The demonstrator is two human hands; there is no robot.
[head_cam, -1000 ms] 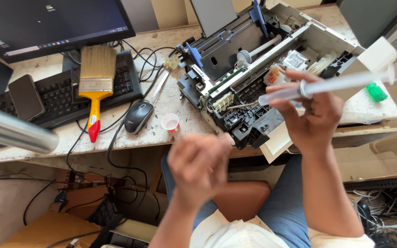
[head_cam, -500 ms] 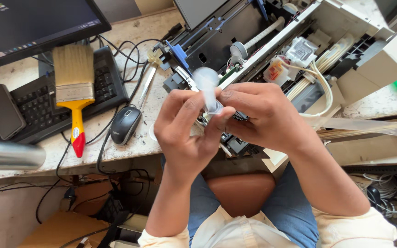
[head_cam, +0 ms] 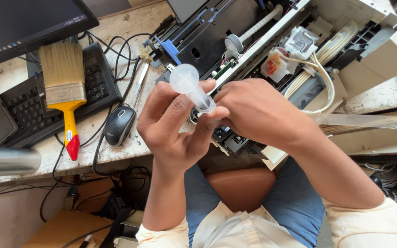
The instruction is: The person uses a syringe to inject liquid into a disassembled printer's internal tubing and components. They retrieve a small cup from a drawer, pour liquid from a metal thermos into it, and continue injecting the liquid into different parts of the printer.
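Risk: clear plastic syringe point(head_cam: 193, 90), clamped in left hand point(head_cam: 173, 133) and right hand point(head_cam: 253, 112) grip, we reckon could slip, drip onto opened printer point(head_cam: 272, 50) at 12 o'clock.

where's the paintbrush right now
In the head view, the paintbrush lies at left, bristles on the black keyboard, its yellow-and-red handle on the desk, left of the mouse.

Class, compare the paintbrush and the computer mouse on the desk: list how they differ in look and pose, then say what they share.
The paintbrush is long, with pale bristles and a yellow, red-tipped handle; the mouse is short, rounded and dark grey. The paintbrush lies across the black keyboard, handle over its front edge; the mouse sits on the desk itself. The mouse has a cable; the paintbrush has none. Both lie untouched, left of the hands.
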